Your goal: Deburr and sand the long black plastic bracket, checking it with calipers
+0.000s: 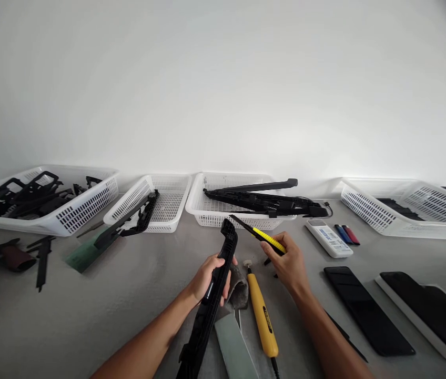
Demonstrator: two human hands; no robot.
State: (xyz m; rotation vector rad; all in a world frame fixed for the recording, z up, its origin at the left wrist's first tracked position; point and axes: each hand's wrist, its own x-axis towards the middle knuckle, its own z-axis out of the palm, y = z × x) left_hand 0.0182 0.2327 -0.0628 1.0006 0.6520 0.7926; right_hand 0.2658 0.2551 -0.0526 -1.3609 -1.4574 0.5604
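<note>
My left hand (212, 279) is wrapped round a long black plastic trim piece (203, 321), which slants up from the bottom edge to a hooked upper end. In my right hand (288, 260) is a yellow and black utility knife (264, 237), gripped between thumb and fingers. Its dark front end points up and left, close to the top of the trim piece; whether they touch I cannot tell. Below and between my hands lie a yellow corded hand tool (261, 316), a grey rolled piece of sandpaper or cloth (237, 289) and a pale green flat block (234, 345).
White baskets (223, 218) along the wall hold black plastic parts (246, 197). A white and blue device (328, 239), two lighters (347, 235), a black phone (368, 310) and a dark curved panel (428, 310) lie at right. At left are a green sheet (91, 252) and a dark red roll (17, 258).
</note>
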